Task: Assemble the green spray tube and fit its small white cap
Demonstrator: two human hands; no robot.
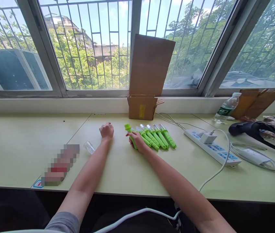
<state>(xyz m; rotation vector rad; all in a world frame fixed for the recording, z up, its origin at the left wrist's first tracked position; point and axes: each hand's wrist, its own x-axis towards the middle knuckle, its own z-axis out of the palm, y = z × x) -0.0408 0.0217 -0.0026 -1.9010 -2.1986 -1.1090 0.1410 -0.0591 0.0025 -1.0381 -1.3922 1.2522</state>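
Note:
My right hand (136,139) is wrapped round a green plastic stick (127,127). Its ribbed green top sticks out above my fingers, with no clear cap on it. Just right of this hand lies a row of several similar green sticks (163,137), side by side on the table, with clear caps at their far ends. My left hand (106,131) is closed in a loose fist over the tabletop, and whatever its fingers hold is hidden. Left of my left forearm, a clear plastic tube-like piece (89,147) lies on its side.
An open cardboard box (142,108) stands against the window sill. On the right are a white power strip (212,149) with a plugged-in charger, a coiled cable (256,157), a water bottle (227,108) and a black curved object (254,127). A pixelated patch covers something at left.

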